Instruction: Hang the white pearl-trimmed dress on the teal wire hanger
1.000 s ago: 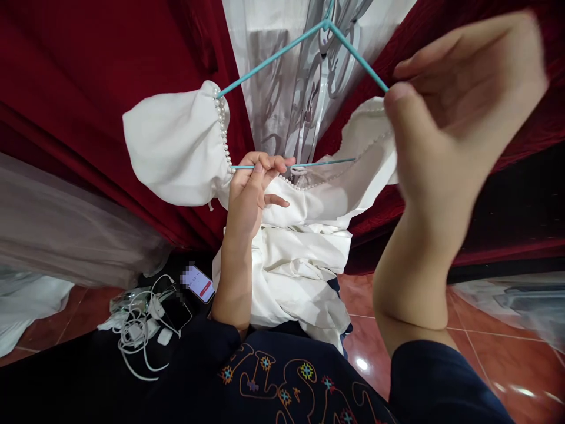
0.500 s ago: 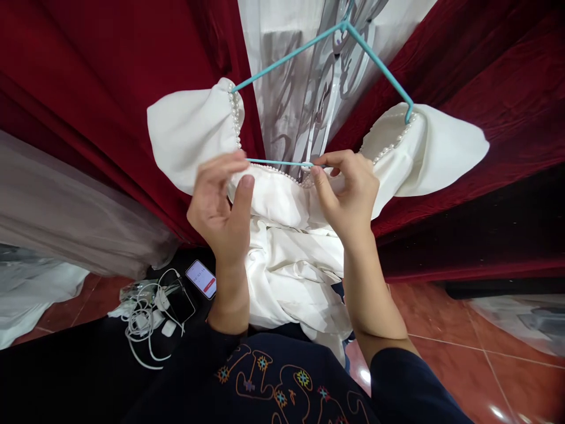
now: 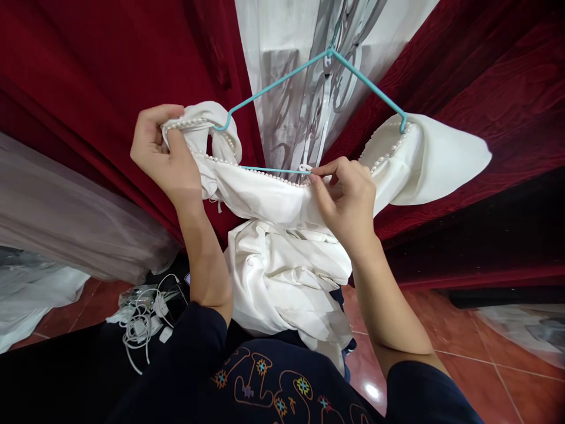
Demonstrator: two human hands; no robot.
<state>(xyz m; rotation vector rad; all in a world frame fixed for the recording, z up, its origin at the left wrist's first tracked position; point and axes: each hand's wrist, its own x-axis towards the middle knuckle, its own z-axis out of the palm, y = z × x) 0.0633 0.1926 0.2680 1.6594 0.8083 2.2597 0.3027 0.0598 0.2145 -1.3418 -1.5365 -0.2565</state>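
Head view: both hands raised to a white garment [image 3: 273, 200] on a teal hanger [image 3: 282, 82].
Left hand [image 3: 161, 153], wrist bent, fingers closed around the bunched sleeve at the hanger's left end. Right hand [image 3: 348, 200] fingers pinch the pearl-edged neckline at mid-bar. Hanger bar runs left-right, apex up.

Glossy red-brown floor tiles [image 3: 485, 377] show at the lower right and lower left of the frame. A tangle of white cables and chargers [image 3: 141, 321] lies on the floor at lower left, with sheer white fabric [image 3: 30, 294] pooled beside it at the left edge. Pale fabric [image 3: 525, 324] lies at the right edge. Above, a turquoise wire hanger [image 3: 282, 82] carries the white garment [image 3: 282, 271].
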